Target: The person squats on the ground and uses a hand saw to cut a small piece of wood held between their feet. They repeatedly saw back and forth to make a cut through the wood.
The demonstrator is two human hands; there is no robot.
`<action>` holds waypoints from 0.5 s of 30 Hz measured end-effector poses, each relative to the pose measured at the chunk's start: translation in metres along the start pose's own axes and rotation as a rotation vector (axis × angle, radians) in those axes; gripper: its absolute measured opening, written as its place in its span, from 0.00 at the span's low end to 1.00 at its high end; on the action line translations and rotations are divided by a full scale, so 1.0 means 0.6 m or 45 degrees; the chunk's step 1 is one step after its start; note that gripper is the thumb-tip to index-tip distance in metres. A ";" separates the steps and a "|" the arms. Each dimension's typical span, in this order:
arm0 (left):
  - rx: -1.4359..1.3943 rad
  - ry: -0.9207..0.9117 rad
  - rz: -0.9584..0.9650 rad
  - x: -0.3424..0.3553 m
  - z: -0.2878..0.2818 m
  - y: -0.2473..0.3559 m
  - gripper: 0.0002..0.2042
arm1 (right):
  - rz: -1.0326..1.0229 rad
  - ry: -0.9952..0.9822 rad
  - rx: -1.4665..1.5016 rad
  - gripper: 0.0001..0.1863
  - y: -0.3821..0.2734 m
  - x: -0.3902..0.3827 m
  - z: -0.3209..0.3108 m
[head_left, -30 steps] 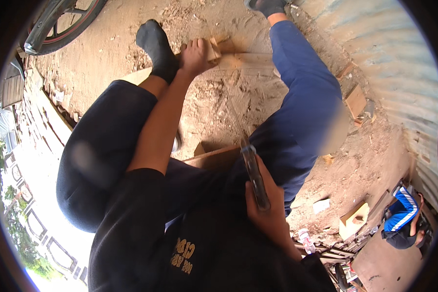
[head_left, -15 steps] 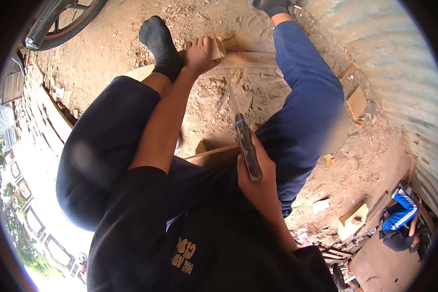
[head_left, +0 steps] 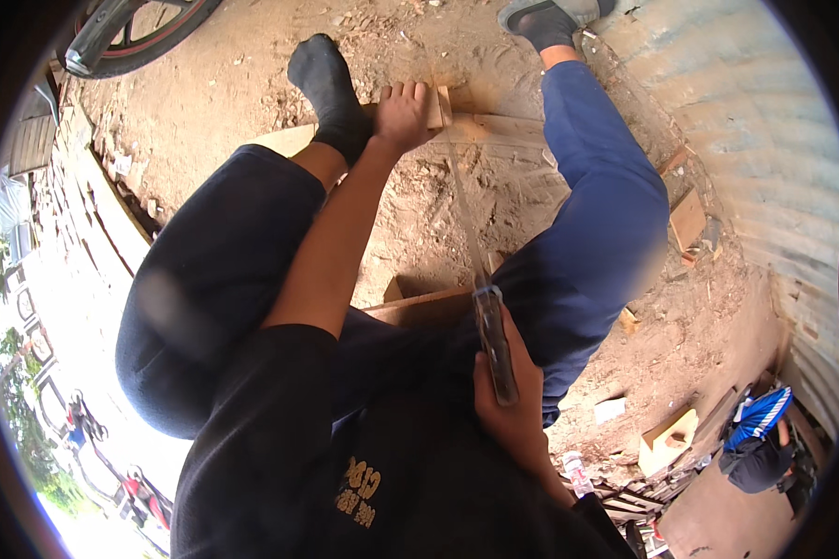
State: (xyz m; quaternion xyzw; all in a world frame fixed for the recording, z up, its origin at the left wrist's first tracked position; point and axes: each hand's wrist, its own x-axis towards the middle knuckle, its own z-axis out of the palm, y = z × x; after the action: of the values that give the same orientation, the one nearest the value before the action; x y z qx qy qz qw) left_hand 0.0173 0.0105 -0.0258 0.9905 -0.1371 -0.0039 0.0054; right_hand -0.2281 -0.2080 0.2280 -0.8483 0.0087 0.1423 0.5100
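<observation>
Near the top centre, my left hand (head_left: 405, 118) is closed over a pale wooden board (head_left: 291, 140) close to its end. My sock-covered left foot (head_left: 329, 88) rests on the same board, beside that hand. My right hand (head_left: 513, 396) is wrapped round the dark handle of a handsaw (head_left: 496, 349), low in front of my body. The saw's thin blade runs up and away to the board's end, just right of my left hand. Whether its teeth sit in a cut is too small to tell.
Under my legs lies another wooden plank (head_left: 429, 306) with a small block by it. A corrugated metal wall (head_left: 755, 121) bounds the right side. Wood offcuts (head_left: 688, 220) lie along it. A wheel (head_left: 149, 42) stands far left; another person (head_left: 760, 443) sits lower right.
My right hand has drawn the saw back toward my body, and more blade shows. My left hand still grips the board. The whole view has shifted slightly.
</observation>
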 end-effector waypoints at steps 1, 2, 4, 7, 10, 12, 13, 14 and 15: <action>-0.007 0.013 -0.011 0.001 -0.002 0.002 0.39 | 0.038 0.007 -0.001 0.29 -0.004 -0.011 -0.005; -0.013 0.026 -0.021 0.002 -0.001 0.002 0.39 | 0.051 -0.028 0.009 0.30 0.001 -0.002 0.001; -0.014 0.002 -0.070 0.005 0.008 0.002 0.39 | 0.068 -0.066 0.020 0.30 0.006 0.039 0.008; 0.036 -0.061 -0.055 0.002 0.008 0.004 0.39 | 0.127 -0.067 0.073 0.31 0.016 0.061 0.011; 0.056 0.037 -0.019 -0.001 0.012 -0.002 0.39 | -0.098 0.033 -0.077 0.31 0.013 -0.013 -0.003; 0.038 -0.030 -0.055 0.000 0.004 0.004 0.39 | 0.077 -0.007 0.017 0.30 0.002 -0.030 -0.008; -0.003 -0.046 -0.077 0.001 0.005 0.004 0.39 | 0.080 -0.005 0.055 0.30 0.003 -0.014 -0.005; -0.052 -0.049 -0.103 0.007 0.005 0.005 0.39 | 0.080 -0.006 0.076 0.30 0.007 0.004 -0.003; -0.059 -0.078 -0.099 0.009 0.002 0.004 0.38 | 0.079 0.003 0.109 0.30 0.013 0.023 0.000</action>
State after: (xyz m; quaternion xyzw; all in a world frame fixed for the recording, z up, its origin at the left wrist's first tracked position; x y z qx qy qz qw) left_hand 0.0218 0.0070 -0.0269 0.9941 -0.0984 -0.0375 0.0242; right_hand -0.2162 -0.2101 0.2180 -0.8253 0.0415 0.1566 0.5410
